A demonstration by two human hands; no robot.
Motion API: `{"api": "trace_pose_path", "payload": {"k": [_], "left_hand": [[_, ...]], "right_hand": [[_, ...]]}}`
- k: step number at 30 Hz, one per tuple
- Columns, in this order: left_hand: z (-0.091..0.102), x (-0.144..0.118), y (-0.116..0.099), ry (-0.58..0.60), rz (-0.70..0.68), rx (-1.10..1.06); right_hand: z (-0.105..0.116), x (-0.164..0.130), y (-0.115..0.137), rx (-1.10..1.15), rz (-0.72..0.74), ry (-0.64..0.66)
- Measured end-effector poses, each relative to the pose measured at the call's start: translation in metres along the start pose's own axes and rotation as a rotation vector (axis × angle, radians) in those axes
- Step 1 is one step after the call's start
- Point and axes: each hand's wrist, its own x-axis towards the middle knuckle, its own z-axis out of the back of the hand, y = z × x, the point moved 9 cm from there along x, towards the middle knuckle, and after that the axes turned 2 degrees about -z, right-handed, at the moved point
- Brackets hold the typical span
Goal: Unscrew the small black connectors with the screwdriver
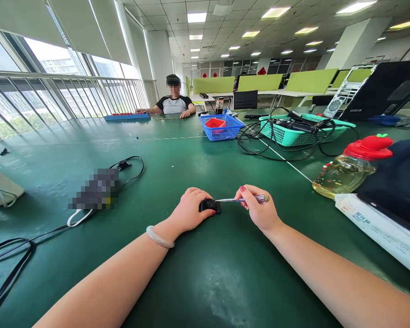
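Observation:
My left hand [191, 208] is closed around a small black block-shaped part [210, 205] on the green table [157, 282]. Part of that piece is hidden under my fingers. Between the thumb and fingers of my right hand [258, 209] is a screwdriver [260, 198], held almost level with its thin shaft pointing left. The shaft's tip meets the right side of the black part, though I cannot make out a screw there.
A jar with a red lid [345, 171] and a wipes packet [379, 232] stand at right. Farther back are a blue basket [222, 132] and a teal basket [290, 139] with tangled cables. Cables [30, 246] lie at left; a person [173, 105] sits across.

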Motion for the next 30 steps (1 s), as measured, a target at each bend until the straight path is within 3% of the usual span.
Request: {"api": "trace_pose_path", "payload": {"k": [8, 24, 30], "left_hand": [[-0.002, 0.001, 0.002, 0.012, -0.010, 0.004], [-0.007, 0.000, 0.004, 0.029, -0.022, 0.005], [-0.006, 0.000, 0.004, 0.018, -0.031, 0.005]], "right_hand": [[-0.002, 0.006, -0.012, 0.076, -0.119, 0.024], [0.003, 0.007, -0.017, 0.083, -0.129, -0.013], [-0.001, 0.008, -0.018, 0.115, -0.105, 0.038]]}}
